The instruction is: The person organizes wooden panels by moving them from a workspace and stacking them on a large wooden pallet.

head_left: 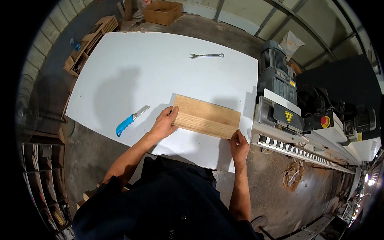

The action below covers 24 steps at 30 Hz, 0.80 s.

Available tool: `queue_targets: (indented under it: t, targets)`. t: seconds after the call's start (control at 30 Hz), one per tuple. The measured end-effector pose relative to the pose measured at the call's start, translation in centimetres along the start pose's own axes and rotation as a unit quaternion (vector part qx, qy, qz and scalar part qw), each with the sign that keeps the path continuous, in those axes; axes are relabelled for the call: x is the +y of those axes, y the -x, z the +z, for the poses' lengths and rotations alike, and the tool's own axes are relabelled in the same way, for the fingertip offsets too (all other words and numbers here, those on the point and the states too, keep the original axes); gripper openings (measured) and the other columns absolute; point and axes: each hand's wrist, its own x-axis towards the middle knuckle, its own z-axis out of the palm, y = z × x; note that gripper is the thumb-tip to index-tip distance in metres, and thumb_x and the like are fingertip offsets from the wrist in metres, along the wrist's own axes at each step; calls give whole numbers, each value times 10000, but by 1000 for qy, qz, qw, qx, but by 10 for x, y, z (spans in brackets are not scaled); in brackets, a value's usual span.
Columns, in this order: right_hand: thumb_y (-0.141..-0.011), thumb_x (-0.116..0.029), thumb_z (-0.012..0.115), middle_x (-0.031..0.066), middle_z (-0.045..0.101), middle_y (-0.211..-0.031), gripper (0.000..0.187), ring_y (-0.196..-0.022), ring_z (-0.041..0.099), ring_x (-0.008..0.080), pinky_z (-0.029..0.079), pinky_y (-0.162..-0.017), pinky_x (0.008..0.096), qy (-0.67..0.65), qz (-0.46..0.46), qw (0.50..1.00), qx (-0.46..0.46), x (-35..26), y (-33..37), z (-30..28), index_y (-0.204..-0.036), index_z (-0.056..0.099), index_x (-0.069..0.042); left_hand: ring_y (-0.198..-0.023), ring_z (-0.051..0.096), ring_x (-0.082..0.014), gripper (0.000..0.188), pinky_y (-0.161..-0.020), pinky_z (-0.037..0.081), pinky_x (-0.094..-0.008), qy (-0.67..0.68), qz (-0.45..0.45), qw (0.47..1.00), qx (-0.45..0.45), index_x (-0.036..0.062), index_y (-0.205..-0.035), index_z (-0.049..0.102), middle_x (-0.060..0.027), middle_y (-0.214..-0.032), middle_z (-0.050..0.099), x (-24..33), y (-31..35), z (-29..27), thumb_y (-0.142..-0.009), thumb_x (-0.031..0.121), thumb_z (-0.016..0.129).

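Note:
A rectangular wooden board (207, 117) with light brown grain is held between my two hands over the front right part of the white table (160, 64). My left hand (163, 123) grips its left end, thumb on the upper face. At the near right corner my right hand (239, 146) pinches the board, fingers partly hidden beneath it. A utility knife (125, 125) with a blue handle and its blade out lies on the table left of my left hand. Toward the far edge lies a metal combination wrench (207, 56).
Right of the table stands a machine with a grey motor (273, 64), a red stop button (326, 121) and a toothed rail (304, 154). A cardboard box (162, 13) sits on the floor behind. Shelving (44, 176) is at the lower left, a wooden crate (86, 48) at the far left.

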Motion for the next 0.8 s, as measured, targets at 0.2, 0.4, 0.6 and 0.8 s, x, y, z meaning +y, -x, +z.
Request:
queue_targets:
  t: [0.2,0.4,0.6,0.8]
  targets:
    - [-755,-87,725,181,644,-982,544,-909,640,244,503,-810,316,-38,74,995,-46,-9,2,-4,-1233,510,60,-1203,457,-359,800,-977,423,-361,8,-29,999,-18,-15,-1386,321,-248,-1346,396,-2,1,-3,-720,119,745]
    - [-930,-236,559,129,674,-959,388,-829,612,136,484,-747,268,-225,165,960,-40,20,-7,11,-1179,561,62,-1131,544,-262,612,-952,414,-297,312,-199,928,49,-11,-1377,353,-218,-1258,536,-19,-11,17,-848,144,618]
    - [-933,-206,543,77,678,-727,301,-645,577,94,467,-626,250,-202,173,963,-43,-1,-12,13,-927,660,72,-1014,556,-138,495,-890,429,-254,292,-229,927,58,-47,-1326,420,-124,-1158,615,-8,-12,11,-856,34,552]
    - [-900,-221,577,118,670,-718,307,-655,584,136,467,-632,293,-71,103,992,5,31,-10,21,-921,658,74,-967,631,-237,495,-860,465,-293,256,-183,947,70,50,-1307,479,-182,-1090,645,-16,-13,17,-827,118,578]
